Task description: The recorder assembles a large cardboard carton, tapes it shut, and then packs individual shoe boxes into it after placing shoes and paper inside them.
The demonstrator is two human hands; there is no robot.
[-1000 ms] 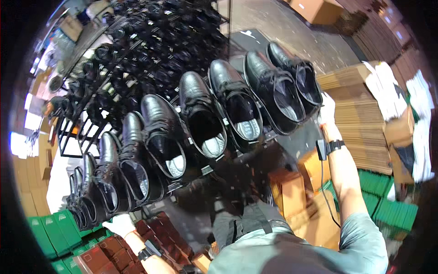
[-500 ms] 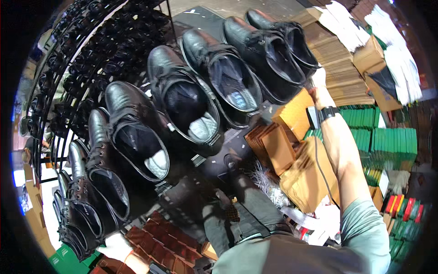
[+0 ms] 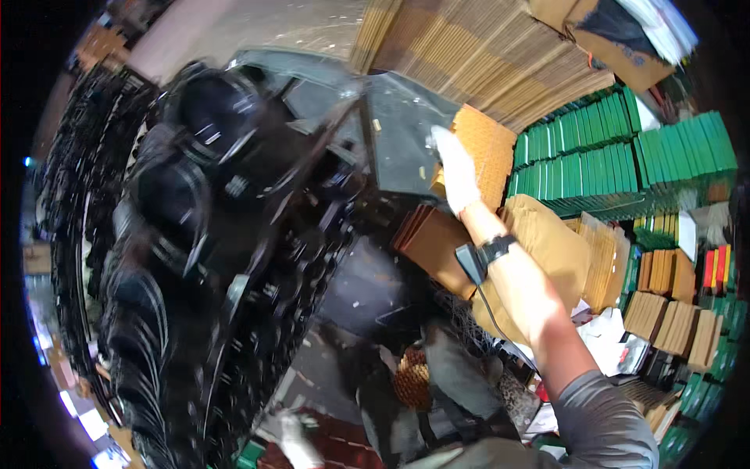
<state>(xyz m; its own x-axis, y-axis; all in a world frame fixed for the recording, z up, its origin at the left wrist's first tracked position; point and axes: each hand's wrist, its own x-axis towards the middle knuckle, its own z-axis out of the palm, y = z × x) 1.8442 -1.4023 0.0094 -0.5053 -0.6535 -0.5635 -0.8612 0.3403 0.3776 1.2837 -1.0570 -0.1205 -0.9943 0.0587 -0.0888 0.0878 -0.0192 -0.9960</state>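
Observation:
My right hand (image 3: 457, 173), in a white glove, reaches forward with its fingers stretched out and nothing visible in it. Close beside it stands a yellow-orange patterned stack of card (image 3: 486, 152). My left hand (image 3: 297, 442), gloved in white too, is low in the picture near dark red-brown boxes (image 3: 344, 438); motion smears its fingers. Black lace-up shoes (image 3: 168, 195) crowd the left side on a dark rack (image 3: 269, 258). Both are blurred, and neither hand touches the shoes.
Flattened cardboard (image 3: 469, 55) is stacked at the far side. Green boxes (image 3: 578, 164) stand in rows at the right. Brown boxes (image 3: 437, 250) and a tan paper bundle (image 3: 543, 246) lie under my right forearm. Another shoe rack (image 3: 70, 203) stands farther left.
The row of black shoes spanned between my hands is no longer held; shoes now fill the left side. My right hand has moved left and down, my left hand right. The view has swung.

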